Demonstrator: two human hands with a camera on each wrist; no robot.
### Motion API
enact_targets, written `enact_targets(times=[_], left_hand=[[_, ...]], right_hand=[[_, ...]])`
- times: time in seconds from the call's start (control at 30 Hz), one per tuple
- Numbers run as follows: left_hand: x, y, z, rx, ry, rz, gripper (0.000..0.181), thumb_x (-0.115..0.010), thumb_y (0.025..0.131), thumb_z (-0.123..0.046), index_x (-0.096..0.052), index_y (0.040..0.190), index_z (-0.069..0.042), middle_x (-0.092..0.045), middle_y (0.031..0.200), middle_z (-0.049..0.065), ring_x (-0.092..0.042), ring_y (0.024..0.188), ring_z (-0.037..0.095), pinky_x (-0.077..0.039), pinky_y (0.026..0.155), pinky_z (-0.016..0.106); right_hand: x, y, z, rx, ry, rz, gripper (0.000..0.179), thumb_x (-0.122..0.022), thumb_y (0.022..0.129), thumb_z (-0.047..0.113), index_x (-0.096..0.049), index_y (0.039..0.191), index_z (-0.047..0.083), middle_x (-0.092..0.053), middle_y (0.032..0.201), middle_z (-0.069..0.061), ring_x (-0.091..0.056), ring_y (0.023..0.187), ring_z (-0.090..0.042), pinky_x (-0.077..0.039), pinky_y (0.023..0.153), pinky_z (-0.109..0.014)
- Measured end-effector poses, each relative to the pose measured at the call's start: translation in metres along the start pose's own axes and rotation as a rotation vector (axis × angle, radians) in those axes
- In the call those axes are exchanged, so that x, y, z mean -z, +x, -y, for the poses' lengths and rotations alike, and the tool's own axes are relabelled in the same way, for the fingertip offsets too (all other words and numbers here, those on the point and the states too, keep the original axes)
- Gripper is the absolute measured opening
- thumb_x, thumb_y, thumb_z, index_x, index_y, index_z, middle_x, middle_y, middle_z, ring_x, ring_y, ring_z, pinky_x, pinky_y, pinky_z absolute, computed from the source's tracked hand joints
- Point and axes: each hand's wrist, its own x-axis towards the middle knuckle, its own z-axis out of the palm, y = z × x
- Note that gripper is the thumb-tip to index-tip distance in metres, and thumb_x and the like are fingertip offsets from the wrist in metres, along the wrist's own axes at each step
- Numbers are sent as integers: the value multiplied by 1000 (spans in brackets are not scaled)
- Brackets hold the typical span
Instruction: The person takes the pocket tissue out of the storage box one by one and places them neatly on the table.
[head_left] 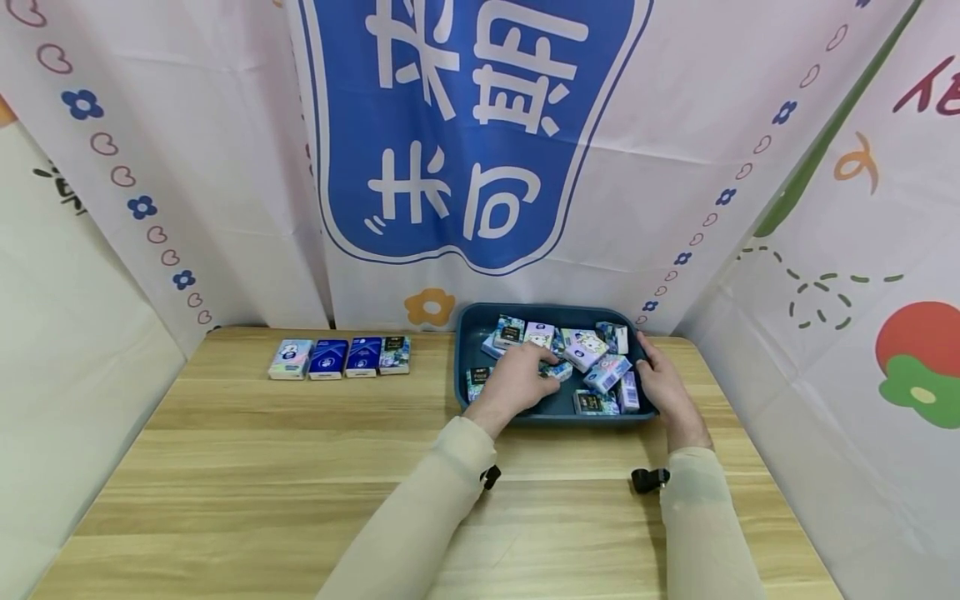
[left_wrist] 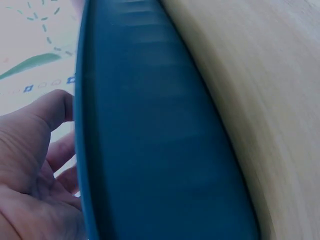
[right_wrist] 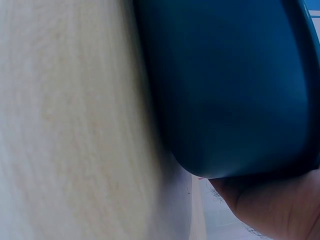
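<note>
A dark teal plastic bin (head_left: 555, 310) holds several small tissue packs in floral, blue and lilac wrappers. Reaching over its front edge, my left hand (head_left: 517, 379) has thumb and forefinger on either side of a blue-green floral tissue pack (head_left: 558, 372). In the left wrist view, the bin wall (left_wrist: 145, 125) hides the fingertips of that hand (left_wrist: 35, 165) and the pack. At the bin's right end, my right hand (head_left: 663, 383) grips the rim. The right wrist view shows the hand (right_wrist: 280, 205) against the bin's rounded corner (right_wrist: 225, 100).
Left of the bin, a row of tissue packs lies on the wooden table: a pale one (head_left: 291, 359), two dark blue ones (head_left: 327, 359) and a floral one with a black label (head_left: 394, 355). Printed cloth (head_left: 225, 167) hangs behind the table and along both sides.
</note>
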Motion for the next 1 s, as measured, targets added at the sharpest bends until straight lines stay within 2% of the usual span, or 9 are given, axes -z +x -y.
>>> enact_targets(times=[0.2,0.27,0.4,0.57,0.7,0.83,0.93,1.0], left_hand=[[12,-4,3,28,-127,-92,36,-86,108,-18,-84,144,-13,-72,165,13,-71,146,31,-60,127,52],[16,-6,5,35,-141,-123,36,-86,108,-19,-84,144,-14,-69,168,13,-71,143,30,-63,123,51],[24,-8,9,56,-169,-166,37,-86,108,-20,-84,145,-17,-68,170,12,-72,127,30,-67,106,48],[35,-10,14,78,-198,-204,38,-86,108,-21,-84,146,-17,-69,169,13,-72,131,32,-68,106,50],[44,-11,22,60,-203,-251,37,-86,107,-19,-84,144,-15,-71,166,15,-74,139,34,-67,113,51],[53,-12,32,51,-214,-292,37,-85,107,-18,-84,144,-13,-74,160,15,-79,106,29,-69,95,45],[60,-13,40,68,-238,-305,38,-83,107,-17,-84,145,-13,-74,158,15,-67,73,22,-62,75,38],[64,-14,45,82,-242,-316,38,-83,107,-18,-84,145,-13,-74,158,15,-62,70,18,-60,74,35]], right_hand=[[0,-1,1,-14,8,-2,68,-31,127,18,-8,190,29,0,199,-13,1,186,-47,-4,151,-71],[-1,-1,1,-18,9,-4,68,-31,127,18,-8,190,29,0,199,-13,0,186,-47,-5,151,-71],[-2,-2,2,-15,14,-5,68,-31,127,17,-9,190,27,0,199,-13,0,186,-47,-4,151,-70],[-1,-2,2,-2,9,-3,68,-31,126,16,-8,190,24,0,199,-14,1,186,-47,-3,151,-69],[-1,-1,1,1,5,-1,68,-30,126,15,-7,190,24,0,199,-14,2,186,-47,-3,151,-69],[-1,-1,1,-3,10,-3,68,-31,126,15,-8,190,25,0,199,-14,1,186,-47,-3,151,-69],[-2,0,1,-15,15,-8,68,-31,127,17,-9,190,26,-1,199,-14,0,186,-47,-5,151,-69],[-2,0,1,-21,16,-11,67,-31,127,17,-9,190,27,-2,199,-14,-1,186,-47,-6,151,-70]])
